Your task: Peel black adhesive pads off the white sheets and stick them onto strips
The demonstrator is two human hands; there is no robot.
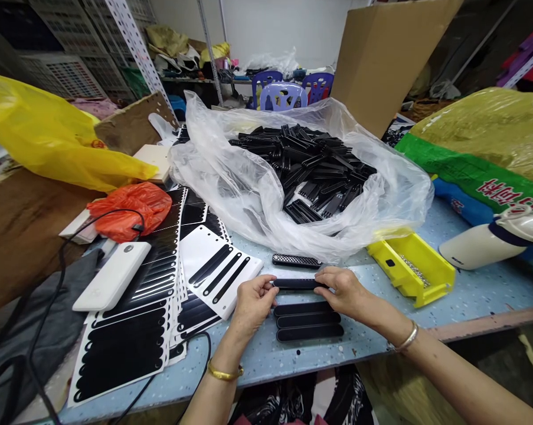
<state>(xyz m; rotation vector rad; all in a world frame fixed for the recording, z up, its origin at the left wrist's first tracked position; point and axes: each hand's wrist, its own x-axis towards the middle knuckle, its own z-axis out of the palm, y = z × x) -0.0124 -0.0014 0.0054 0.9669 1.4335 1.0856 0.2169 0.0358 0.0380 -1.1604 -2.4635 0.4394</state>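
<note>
A long black plastic piece with rounded ends (297, 284) lies level between my hands, just above the tabletop. My left hand (255, 300) pinches its left end between thumb and fingers. At the other end, my right hand (345, 290) has its fingers closed on the piece. Three similar black pieces (309, 321) rest in a row, one below the other, nearer to me. Just beyond my hands is a black piece with a perforated, mesh-like face (295, 260). To the left lies a white sheet with black strips on it (244, 268).
A clear plastic bag (257, 206) heaped with black pieces (310, 159) fills the table's back. On the right are a yellow bin (441, 277) with small metal parts and a white bottle (483, 245). Black sticker sheets (124, 345), a white power bank (111, 277) and cables lie left.
</note>
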